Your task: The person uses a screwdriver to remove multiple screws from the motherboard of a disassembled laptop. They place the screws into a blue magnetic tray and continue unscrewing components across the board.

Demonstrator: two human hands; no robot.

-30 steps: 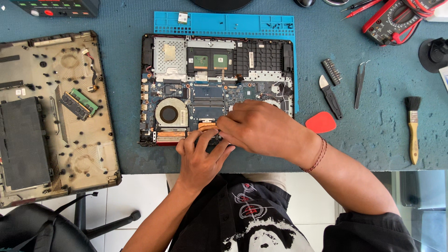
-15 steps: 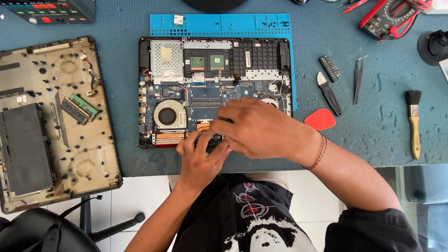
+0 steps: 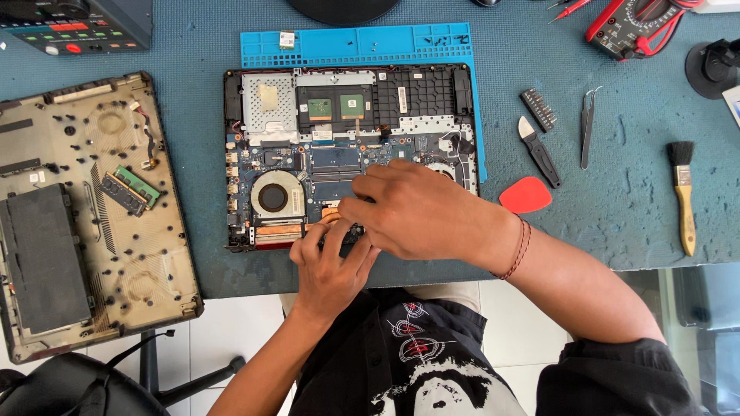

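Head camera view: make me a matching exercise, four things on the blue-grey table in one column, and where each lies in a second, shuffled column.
Things:
1. round black cooling fan
2. red teardrop-shaped plastic pick
3. wooden-handled brush with black bristles
4. green memory stick

Places:
A. on the removed beige bottom cover at left
B. far right, near the table edge
C. inside the opened laptop, left of both hands
D. just right of the laptop, by the right hand

Pairs: 1-C, 2-D, 3-B, 4-A
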